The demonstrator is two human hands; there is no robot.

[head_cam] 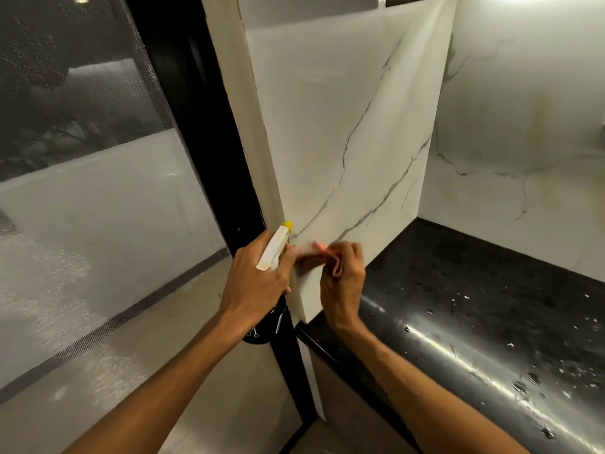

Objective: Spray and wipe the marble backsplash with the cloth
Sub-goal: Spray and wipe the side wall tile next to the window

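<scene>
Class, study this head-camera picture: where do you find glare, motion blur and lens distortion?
Head view: glare streaks the black counter's rounded edge; the cloth in the right hand is motion-blurred; wide-angle bending tilts the marble backsplash edges.

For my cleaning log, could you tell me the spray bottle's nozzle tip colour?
Yellow, on the spray bottle in the head view.

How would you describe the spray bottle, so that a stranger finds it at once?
Start at the white marble panel with grey veins. At its lower left edge, the left hand grips the spray bottle. Only it has a white head with a yellow nozzle.
</scene>
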